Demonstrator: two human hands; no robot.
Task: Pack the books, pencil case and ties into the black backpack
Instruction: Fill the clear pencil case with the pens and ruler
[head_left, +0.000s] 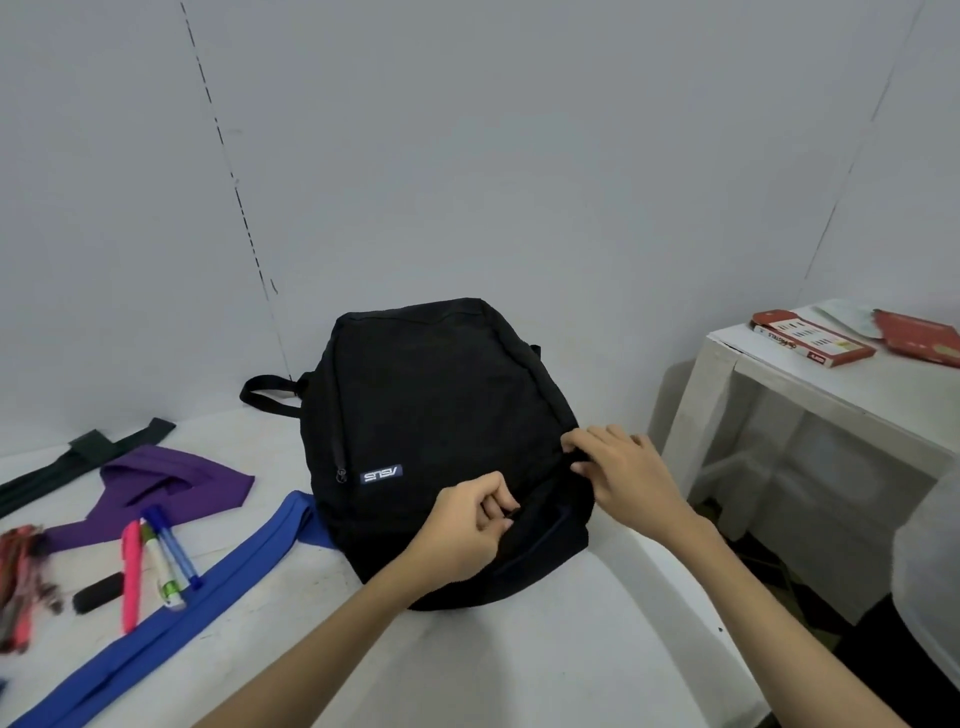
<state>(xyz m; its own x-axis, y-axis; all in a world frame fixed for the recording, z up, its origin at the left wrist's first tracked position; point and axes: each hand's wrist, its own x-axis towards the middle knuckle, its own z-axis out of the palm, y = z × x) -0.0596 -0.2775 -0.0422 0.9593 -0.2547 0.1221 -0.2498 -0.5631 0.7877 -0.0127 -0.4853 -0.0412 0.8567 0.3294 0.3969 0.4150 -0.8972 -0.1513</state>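
The black backpack lies flat on the white table, its top end toward me and a small blue logo patch facing up. My left hand pinches something small and dark at the bag's near edge, seemingly a zipper pull. My right hand grips the fabric on the bag's right near corner. Left of the bag lie a blue tie, a purple tie and a dark green tie. No pencil case is visible.
Several pens and markers lie loose beside the blue tie, with a black marker and a reddish bundle further left. A white side table at the right carries a red-and-white box and red packets. A grey wall stands behind.
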